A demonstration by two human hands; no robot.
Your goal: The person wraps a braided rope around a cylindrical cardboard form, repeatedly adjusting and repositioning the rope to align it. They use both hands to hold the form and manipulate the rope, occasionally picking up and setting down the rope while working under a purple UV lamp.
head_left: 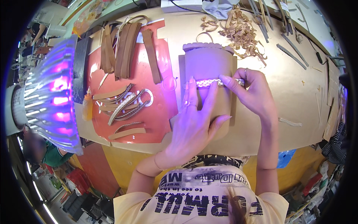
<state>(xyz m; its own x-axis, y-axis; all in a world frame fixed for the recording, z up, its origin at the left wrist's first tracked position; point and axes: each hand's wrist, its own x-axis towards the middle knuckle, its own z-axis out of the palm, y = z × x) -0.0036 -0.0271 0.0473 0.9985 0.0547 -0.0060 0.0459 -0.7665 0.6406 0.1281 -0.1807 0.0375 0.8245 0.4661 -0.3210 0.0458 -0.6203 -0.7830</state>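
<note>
A grey-brown panel (209,63) with a scalloped top edge stands out in front of me, a flat board showing along its sides. Across its middle runs a pale, shiny braided strap (203,83). My left hand (192,121) lies on the panel with its fingers stretched and spread, two fingertips touching the strap near its left end. At the strap's right end, my right hand (253,91) pinches it between thumb and bent fingers. The end itself is partly hidden by that hand.
A lit lamp (56,95) looms at the left. The red mat (160,130) carries brown strips (128,50) and several braided pieces (121,108); a glue bottle (87,106) stands beside it. Curled scraps (242,31) lie at the back, a loose braid (290,122) at right.
</note>
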